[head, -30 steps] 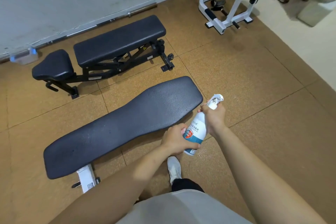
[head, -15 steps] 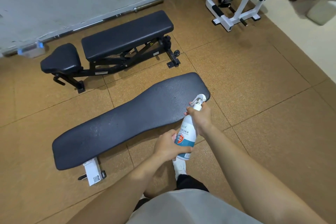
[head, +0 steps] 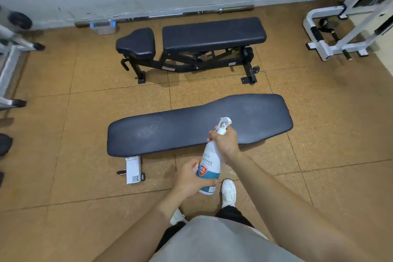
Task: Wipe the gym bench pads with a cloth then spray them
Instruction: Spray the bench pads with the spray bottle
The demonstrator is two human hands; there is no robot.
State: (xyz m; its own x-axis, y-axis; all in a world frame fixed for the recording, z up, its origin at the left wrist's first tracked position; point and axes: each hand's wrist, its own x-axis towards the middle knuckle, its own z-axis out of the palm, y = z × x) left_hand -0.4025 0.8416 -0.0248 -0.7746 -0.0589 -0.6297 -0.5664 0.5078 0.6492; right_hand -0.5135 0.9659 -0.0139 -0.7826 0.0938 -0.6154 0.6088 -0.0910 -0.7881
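A long black flat bench pad (head: 191,127) lies across the floor in front of me, with faint pale speckles near its left part. I hold a white spray bottle (head: 209,165) with a blue and red label over its near edge. My left hand (head: 189,178) grips the bottle's lower body. My right hand (head: 225,141) grips the neck just under the white trigger head. Behind stands a second black bench with a back pad (head: 212,33) and a small seat pad (head: 136,42). No cloth is in view.
A barbell (head: 191,13) lies along the grey wall. A clear box with blue clips (head: 103,26) sits by the wall. A white machine frame (head: 344,27) stands at the right, metal rack legs (head: 10,66) at the left. My white shoes (head: 228,192) stand near the bench.
My view has swung left, so both benches now lie more level and further right in the frame. Both hands keep their hold on the bottle, now above the pad's near edge.
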